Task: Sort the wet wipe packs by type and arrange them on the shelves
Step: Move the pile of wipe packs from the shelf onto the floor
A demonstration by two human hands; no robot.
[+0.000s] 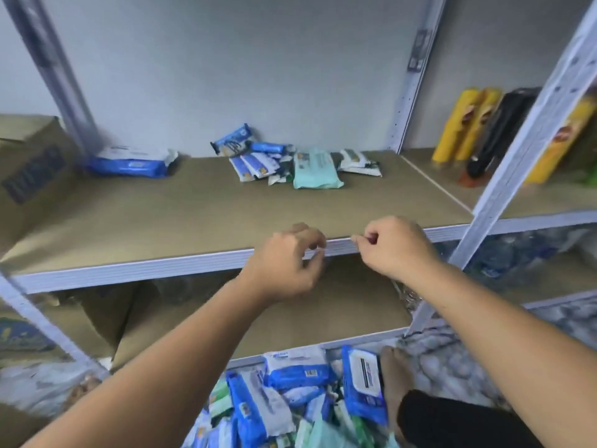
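On the far left of the shelf (161,221) there was a cardboard box (32,169), and just beside it a big blue pack (129,163) lay flat against the back. Mid-shelf was messier: a jumble of small blue packs (248,156) touching a mint green pack (315,171), with some white packs (357,161) right next to that. Both hands hovered at the shelf's front edge. The left hand (287,263) was loosely curled and holding nothing. The right hand (394,247) was balled up tighter, and honestly I couldn't tell if it was pinching something tiny, too blurry. The rest of the wipes were in a heap (274,399) on the floor below, mostly blue with a few green mixed in. My take is that this was the gap between grabs. The way to do it well would have been to pull one type at a time from the heap, drop the big blues next to the one on the left, and spread that middle cluster out so the types weren't overlapping. There was loads of bare brown board up front to work with. Over on the right, past the upright, yellow tubes (462,124) and a black one (504,124) leaned on the next bay. It had grey metal racking, a plain pale wall, a patterned floor (468,367) and a lower shelf (323,312) underneath.
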